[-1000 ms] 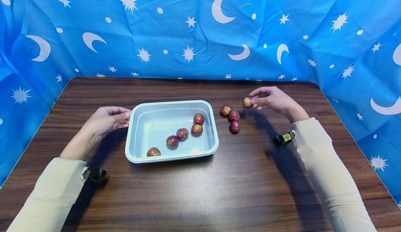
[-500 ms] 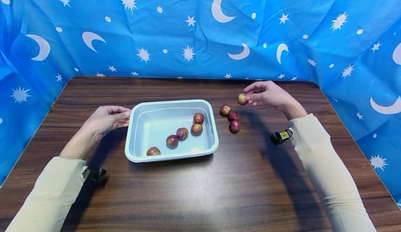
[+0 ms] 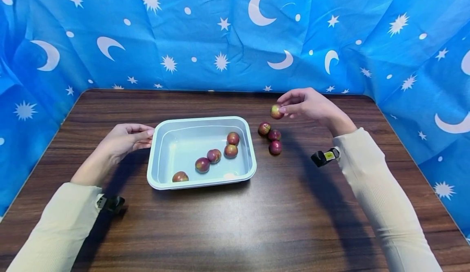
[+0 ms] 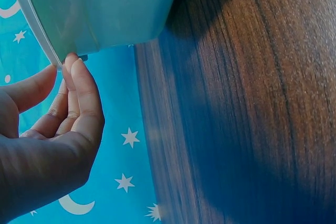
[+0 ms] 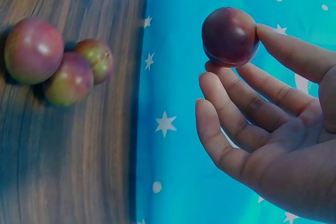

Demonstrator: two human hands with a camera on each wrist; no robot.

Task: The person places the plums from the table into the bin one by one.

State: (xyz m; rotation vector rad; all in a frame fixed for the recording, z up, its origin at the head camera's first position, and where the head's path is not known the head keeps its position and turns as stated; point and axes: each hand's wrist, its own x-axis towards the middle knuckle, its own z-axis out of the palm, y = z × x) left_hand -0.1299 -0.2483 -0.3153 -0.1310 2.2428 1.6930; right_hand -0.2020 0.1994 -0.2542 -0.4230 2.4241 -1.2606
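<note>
The left hand (image 3: 123, 140) rests on the table (image 3: 220, 223), at the left end of the tray (image 3: 156, 170). Its fingers are loose and only a bit bent, and the fingertips (image 4: 73, 66) touch the tray's rim. It grips nothing.

The tray sits just right of that hand. Five plums lie inside it: one (image 3: 180, 177) near the front, three (image 3: 214, 156) close together in the middle, and one (image 3: 233, 138) farther back.

Right of the tray, three more plums (image 3: 270, 137) lie on the table in a little bunch, touching each other. They are below the right hand and a bit to its left.

The right hand (image 3: 308, 104) is up in the air, off the table. It pinches one plum (image 3: 276, 111) between the thumb and the fingertips (image 5: 231, 72). The other fingers are spread out and loose. That plum sits at the tips of the fingers, above the bunch of three and apart from them.

A blue cloth (image 3: 220, 31) with white moons and stars hangs behind the table, past both hands.
</note>
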